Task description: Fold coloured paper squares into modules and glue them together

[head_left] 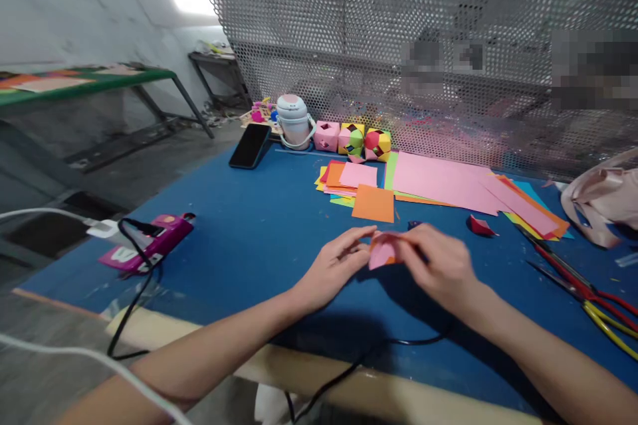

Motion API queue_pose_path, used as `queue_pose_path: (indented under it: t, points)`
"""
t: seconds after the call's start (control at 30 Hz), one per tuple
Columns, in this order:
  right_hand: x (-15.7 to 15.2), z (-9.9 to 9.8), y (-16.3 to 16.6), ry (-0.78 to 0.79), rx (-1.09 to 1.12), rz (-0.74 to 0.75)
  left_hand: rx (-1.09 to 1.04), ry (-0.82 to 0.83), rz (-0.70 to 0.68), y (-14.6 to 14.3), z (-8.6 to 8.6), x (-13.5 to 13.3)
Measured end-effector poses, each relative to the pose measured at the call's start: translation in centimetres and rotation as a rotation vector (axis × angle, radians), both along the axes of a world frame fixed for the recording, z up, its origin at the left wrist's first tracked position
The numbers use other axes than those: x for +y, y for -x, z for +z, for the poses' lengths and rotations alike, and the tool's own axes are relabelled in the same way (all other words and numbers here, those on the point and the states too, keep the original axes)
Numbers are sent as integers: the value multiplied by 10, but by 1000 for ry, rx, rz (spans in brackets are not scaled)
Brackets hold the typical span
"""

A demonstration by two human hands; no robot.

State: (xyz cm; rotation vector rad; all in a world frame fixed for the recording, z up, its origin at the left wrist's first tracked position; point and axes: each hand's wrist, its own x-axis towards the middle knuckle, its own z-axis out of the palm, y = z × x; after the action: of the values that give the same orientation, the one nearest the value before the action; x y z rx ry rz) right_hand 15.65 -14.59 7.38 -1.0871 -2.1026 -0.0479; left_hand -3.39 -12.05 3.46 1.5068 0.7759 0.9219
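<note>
Over the blue table (pixel 259 226), my left hand (pixel 333 265) and my right hand (pixel 438 262) meet on a small folded piece of pink and orange paper (pixel 383 252). Each hand pinches it with its fingertips, left from the left side, right from the right and above. An orange paper square (pixel 373 203) lies just beyond the hands. A small folded red piece (pixel 481 226) sits to the right of it.
Stacks of coloured paper (pixel 443 182) and three paper cubes (pixel 351 139) lie at the back, with a phone (pixel 250 145) and a white jar (pixel 294 121). Scissors (pixel 588 289) rest at right beside a pink bag (pixel 605 202). A magenta device (pixel 149 242) with cables sits at left.
</note>
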Motion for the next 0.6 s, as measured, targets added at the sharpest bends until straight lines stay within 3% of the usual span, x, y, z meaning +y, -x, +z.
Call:
queue_pose_path:
  t: [0.1, 0.23, 0.33, 0.43, 0.47, 0.6]
  points:
    - [18, 24, -37, -63, 90, -287, -49, 81, 19, 0, -1, 1]
    - [53, 18, -100, 79, 63, -521, 8, 81, 48, -3, -1, 2]
    - [62, 5, -132, 79, 59, -585, 65, 70, 47, -4, 1, 3]
    - [47, -3, -139, 73, 80, -586, 98, 51, 62, -3, 2, 4]
    - [38, -5, -137, 118, 81, -568, 113, 40, 67, -2, 2, 5]
    - [4, -18, -125, 553, 102, -469, 267, -36, 25, 1, 6, 4]
